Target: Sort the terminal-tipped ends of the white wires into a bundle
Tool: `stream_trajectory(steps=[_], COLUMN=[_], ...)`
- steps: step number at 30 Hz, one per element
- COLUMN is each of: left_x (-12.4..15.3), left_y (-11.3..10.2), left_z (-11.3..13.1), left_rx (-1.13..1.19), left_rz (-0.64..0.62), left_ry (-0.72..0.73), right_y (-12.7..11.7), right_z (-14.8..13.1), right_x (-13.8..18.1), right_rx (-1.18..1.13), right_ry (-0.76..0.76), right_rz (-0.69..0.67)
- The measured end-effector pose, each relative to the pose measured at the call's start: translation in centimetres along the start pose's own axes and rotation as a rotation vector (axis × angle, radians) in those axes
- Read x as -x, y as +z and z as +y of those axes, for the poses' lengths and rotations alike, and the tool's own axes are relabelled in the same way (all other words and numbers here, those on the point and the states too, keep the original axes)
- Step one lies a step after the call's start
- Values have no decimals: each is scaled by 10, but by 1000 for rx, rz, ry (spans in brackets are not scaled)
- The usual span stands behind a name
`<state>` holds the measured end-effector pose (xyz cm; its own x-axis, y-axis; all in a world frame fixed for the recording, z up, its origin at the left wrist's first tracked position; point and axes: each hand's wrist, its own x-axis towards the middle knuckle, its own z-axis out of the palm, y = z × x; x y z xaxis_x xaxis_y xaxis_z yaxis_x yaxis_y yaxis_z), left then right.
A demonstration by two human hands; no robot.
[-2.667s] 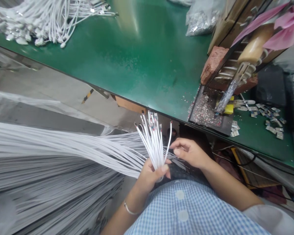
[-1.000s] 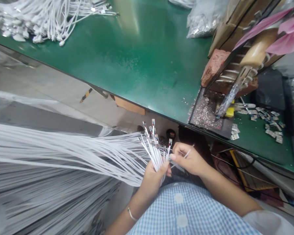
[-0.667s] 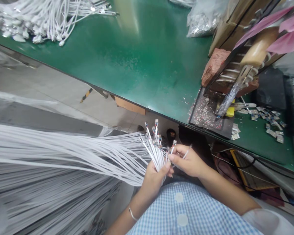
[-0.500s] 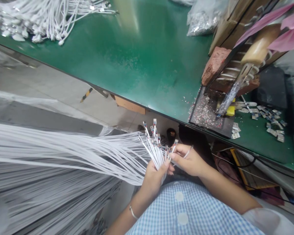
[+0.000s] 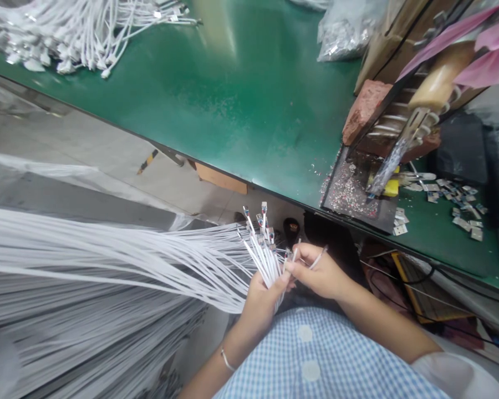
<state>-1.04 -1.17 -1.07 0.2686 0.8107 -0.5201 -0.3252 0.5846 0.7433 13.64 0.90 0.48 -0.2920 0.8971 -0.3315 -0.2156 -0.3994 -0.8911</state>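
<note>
My left hand (image 5: pixel 261 299) grips a bunch of thin white cables (image 5: pixel 263 249) just below the table edge; their ends with small metal connectors fan upward. Close beside it, my right hand (image 5: pixel 320 271) pinches one white cable (image 5: pixel 318 258) between thumb and fingers, its tip poking out to the upper right. A thick sheaf of white cables (image 5: pixel 108 271) runs in from the left to my left hand.
The green table (image 5: pixel 241 105) lies ahead. A pile of white cables (image 5: pixel 75 27) sits at its far left. At right stand a brick (image 5: pixel 361 108), a lever tool (image 5: pixel 403 133) over a dark tray (image 5: pixel 351 194), scattered small metal parts (image 5: pixel 457 202) and a clear bag (image 5: pixel 341 30).
The connector ends have dropped a little since the earliest frame. My right hand has closed in on the bunch and now pinches a single cable beside my left hand.
</note>
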Motion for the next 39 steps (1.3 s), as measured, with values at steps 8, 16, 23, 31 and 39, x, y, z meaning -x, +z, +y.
stream_trajectory(steps=[8,16,23,31,39], left_x=[-1,-1,1,1,0], left_y=[-2,-3,-1,-3,-2], left_z=[-2,-2,1,-1,3], left_rx=[-18,-122,-175,-128,-174], left_rz=[-29,-54,-63,-28,-27], left_ry=[39,9,5,-22,-12], right_y=[-1,0,-4,-6,-6], right_z=[-2,-5,-1,-7,-7], right_x=[0,-1,-2,-1,0], right_rx=[94,193,299,373,249], right_ry=[-25,-31,-32,-137,-81], right_rz=[55,88,126,89,70])
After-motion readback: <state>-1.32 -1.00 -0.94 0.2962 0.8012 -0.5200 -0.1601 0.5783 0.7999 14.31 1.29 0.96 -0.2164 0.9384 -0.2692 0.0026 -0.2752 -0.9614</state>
